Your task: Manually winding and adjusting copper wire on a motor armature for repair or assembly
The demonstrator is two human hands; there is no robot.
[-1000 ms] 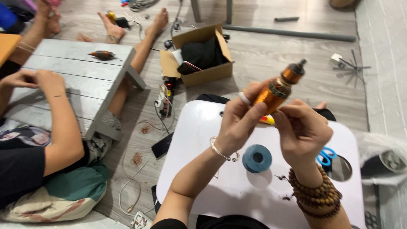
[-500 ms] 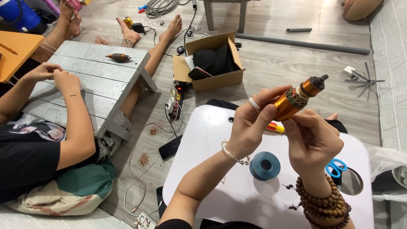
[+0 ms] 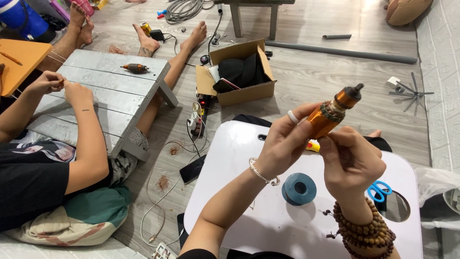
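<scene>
- Both hands grip a small orange-copper cylindrical motor above the table: the left hand wraps its lower body, the right hand pinches its base.
- Beneath them lies a white rounded plastic lap table.
- A grey slatted wooden bench stands well left.
- A blue tape spool rests under the hands.
- Blue-handled scissors lie just right.
</scene>
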